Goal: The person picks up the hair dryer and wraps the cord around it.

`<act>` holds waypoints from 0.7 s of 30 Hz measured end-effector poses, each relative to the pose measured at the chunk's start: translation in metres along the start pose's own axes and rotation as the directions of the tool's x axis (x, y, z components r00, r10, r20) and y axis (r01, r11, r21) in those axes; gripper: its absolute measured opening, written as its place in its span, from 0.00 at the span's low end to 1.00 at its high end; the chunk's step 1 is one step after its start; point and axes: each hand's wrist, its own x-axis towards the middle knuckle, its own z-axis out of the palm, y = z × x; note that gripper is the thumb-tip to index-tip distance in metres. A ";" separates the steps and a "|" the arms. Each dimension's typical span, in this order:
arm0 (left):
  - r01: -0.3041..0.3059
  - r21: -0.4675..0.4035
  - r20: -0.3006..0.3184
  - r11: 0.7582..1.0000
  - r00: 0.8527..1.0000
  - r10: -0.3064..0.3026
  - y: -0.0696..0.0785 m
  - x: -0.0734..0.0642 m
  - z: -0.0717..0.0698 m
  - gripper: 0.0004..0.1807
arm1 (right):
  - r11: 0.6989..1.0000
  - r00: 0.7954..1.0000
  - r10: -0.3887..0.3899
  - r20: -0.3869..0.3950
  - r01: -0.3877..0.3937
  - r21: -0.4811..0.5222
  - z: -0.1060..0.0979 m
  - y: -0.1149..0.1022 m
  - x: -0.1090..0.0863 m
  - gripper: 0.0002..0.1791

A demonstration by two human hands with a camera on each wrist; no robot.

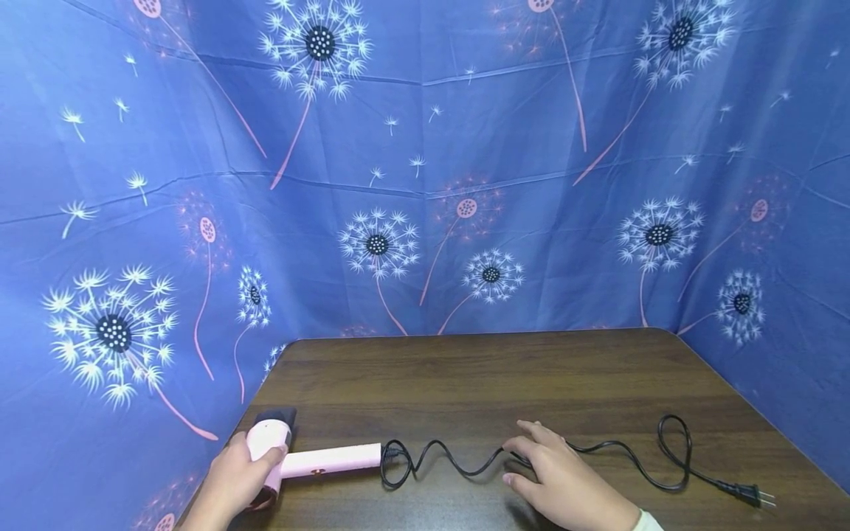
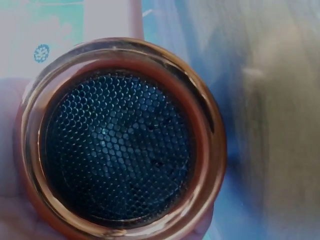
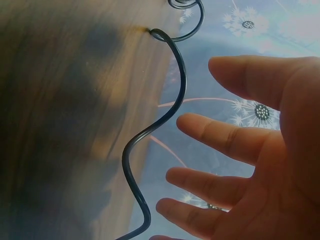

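Observation:
A pink hair dryer (image 1: 332,461) lies at the table's left side, its handle pointing right and a dark nozzle (image 1: 279,415) at the far end of its head. My left hand (image 1: 235,479) grips the dryer's head, thumb on the near side of the handle joint. The left wrist view looks straight at its round mesh grille (image 2: 120,145) with a copper-coloured rim. From the handle a black cord (image 1: 458,470) winds rightward to a two-prong plug (image 1: 747,493). Over the cord's middle hovers my right hand (image 1: 561,476), fingers spread; in the right wrist view they stand apart from the cord.
The dark wooden table (image 1: 465,369) has rounded far corners. Blue cloth (image 1: 564,243) printed with dandelions hangs behind it and along both sides. Near the plug, the cord forms a loop (image 1: 676,442); another small coil sits by the handle's end.

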 end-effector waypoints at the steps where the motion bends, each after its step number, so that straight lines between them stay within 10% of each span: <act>1: -0.003 -0.003 -0.003 1.000 1.000 0.003 0.001 0.000 0.000 0.42 | 1.000 1.000 -0.001 -0.001 0.001 -0.003 0.000 0.000 0.000 0.20; 21: 0.020 -0.261 0.034 0.965 0.999 -0.012 0.027 -0.006 0.000 0.40 | 1.000 1.000 -0.006 -0.016 0.006 -0.002 0.002 0.002 -0.002 0.18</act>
